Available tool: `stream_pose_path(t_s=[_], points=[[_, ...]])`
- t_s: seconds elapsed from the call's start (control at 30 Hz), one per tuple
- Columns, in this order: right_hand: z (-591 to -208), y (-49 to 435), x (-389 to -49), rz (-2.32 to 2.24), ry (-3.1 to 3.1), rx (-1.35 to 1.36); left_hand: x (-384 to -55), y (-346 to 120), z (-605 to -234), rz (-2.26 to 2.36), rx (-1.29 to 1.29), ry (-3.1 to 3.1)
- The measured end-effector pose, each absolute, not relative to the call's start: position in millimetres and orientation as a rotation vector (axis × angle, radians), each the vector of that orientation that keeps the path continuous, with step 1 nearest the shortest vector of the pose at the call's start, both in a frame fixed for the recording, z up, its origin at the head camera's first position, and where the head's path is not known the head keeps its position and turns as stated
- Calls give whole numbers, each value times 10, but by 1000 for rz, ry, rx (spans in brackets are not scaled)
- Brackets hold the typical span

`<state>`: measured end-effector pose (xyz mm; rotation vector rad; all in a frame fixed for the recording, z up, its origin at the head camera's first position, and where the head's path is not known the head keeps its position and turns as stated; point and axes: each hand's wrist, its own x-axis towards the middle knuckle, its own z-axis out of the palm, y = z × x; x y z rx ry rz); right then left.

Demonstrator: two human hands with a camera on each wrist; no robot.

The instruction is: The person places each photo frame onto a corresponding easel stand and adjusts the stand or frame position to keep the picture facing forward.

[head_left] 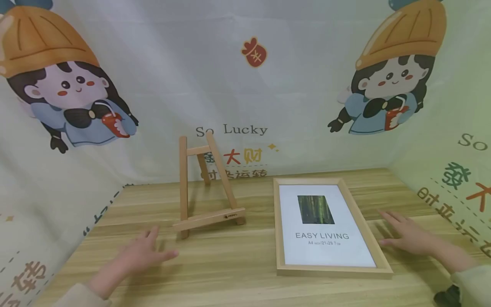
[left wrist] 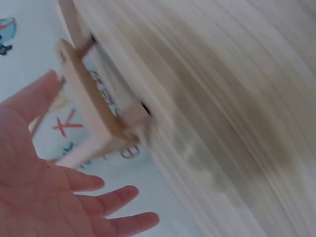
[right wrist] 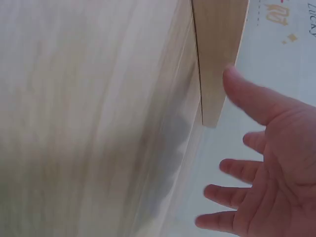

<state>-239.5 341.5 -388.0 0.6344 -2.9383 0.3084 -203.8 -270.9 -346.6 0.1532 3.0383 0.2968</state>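
A small wooden easel point(head_left: 184, 187) stands upright at the back left of the table, its ledge point(head_left: 209, 219) facing me. To its right a picture frame point(head_left: 281, 270) lies flat, with a light wood border and a white sheet reading "EASY LIVING" over a bamboo photo. My left hand point(head_left: 140, 255) hovers in front of the easel, fingers spread and holding nothing; in the left wrist view its thumb overlaps the easel. Beside the picture frame's right edge is my right hand point(head_left: 410, 234), its fingers extended and nothing in its grasp.
The wood-grain table point(head_left: 215, 273) is enclosed at the back and sides by a pale cloth point(head_left: 299, 106) printed with cartoon girls and lettering. A small black object point(head_left: 446, 296) shows at my right sleeve.
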Motion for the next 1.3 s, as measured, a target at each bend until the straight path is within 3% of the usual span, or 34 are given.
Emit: stream_pose_path(t_s=[0.3, 0.53, 0.9, 1.3], points=[[-3761, 3320, -2397, 767, -3063, 480, -2013, -2350, -3372, 898, 227, 2795], [-3697, 3277, -2427, 983, -3132, 321, -2052, -1993, -3376, 1184, 131, 2564], [-3699, 3123, -2425, 1291, -3153, 173, -2221, -1463, -3409, 1371, 152, 2377], [-3717, 3047, -2453, 1283, -3209, 84, -2390, -1120, -3413, 1394, 185, 2307]])
